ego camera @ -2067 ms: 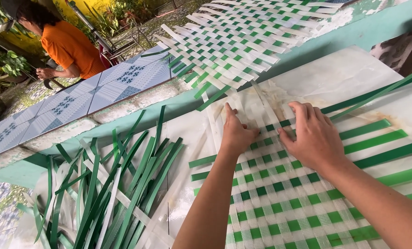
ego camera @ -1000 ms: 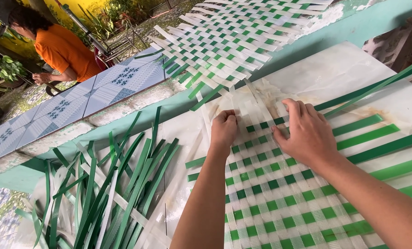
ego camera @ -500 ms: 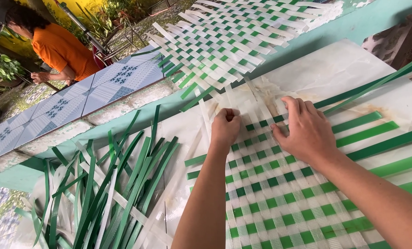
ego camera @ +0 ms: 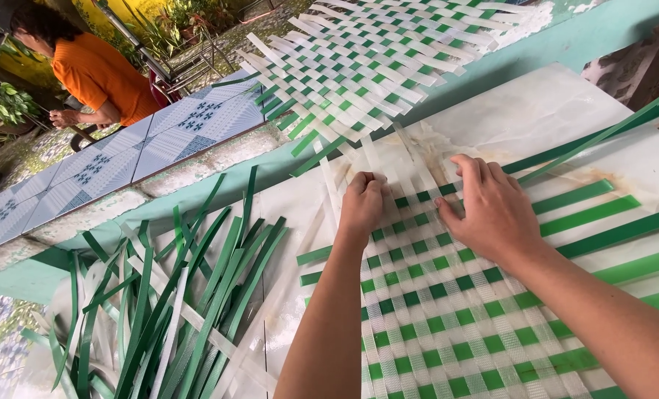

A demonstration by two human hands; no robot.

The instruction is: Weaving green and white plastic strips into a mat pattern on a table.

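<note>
Head view: the left hand (ego camera: 362,203), fingers curled shut on a white strap, and the right hand (ego camera: 492,210), fingers flat and together, work the woven mat's (ego camera: 447,325) far edge. Near rows are woven; long green straps (ego camera: 602,236) remain loose rightward.

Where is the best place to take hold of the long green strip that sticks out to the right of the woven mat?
Probably its free end, taken from the right. That end lies loose on the white sheet, while the other end runs under the right hand into the woven mat. It is flat and thin, so pinch it across its width.
</note>
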